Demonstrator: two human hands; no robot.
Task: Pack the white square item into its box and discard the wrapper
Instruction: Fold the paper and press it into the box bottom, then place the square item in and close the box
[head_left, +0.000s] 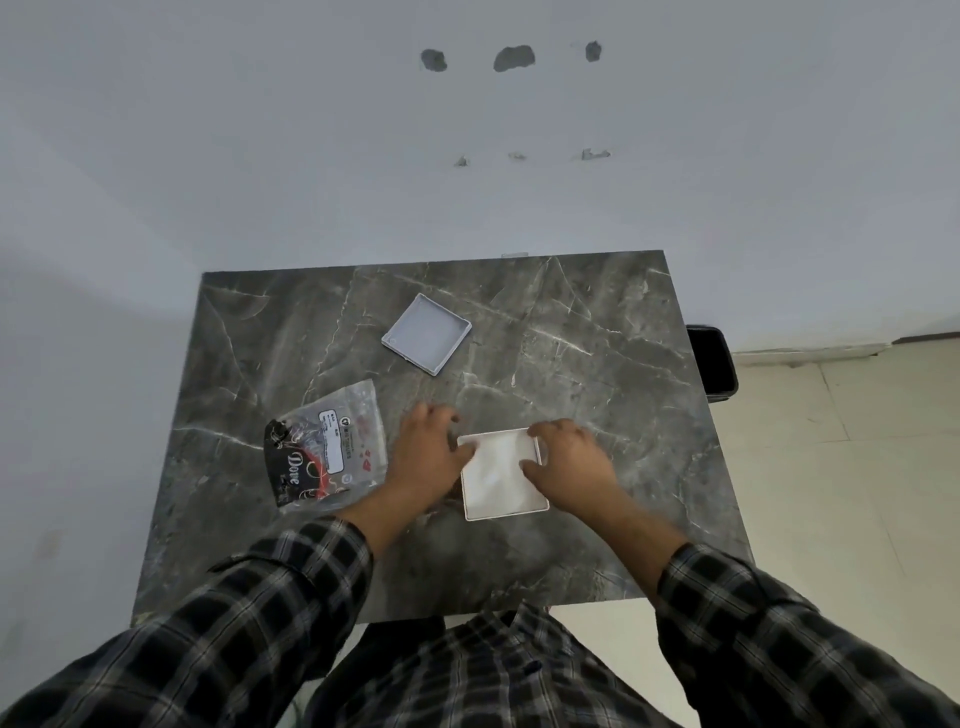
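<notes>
A white square box tray (504, 512) lies near the table's front, with the white square item (496, 467) lying inside it. My left hand (428, 457) rests at the tray's left edge, fingers touching the item. On the tray's right side, my right hand (569, 457) has its fingers on the top right corner and its thumb on the item. The box's other half (427, 333), a shallow grey-white tray, lies open side up farther back. A crumpled clear and black wrapper (324, 449) lies to the left of my left hand.
Everything sits on a dark grey marble table (597, 364) standing against a white wall. A black bin (712, 364) stands on the floor beyond the table's right edge. Pale floor tiles lie to the right.
</notes>
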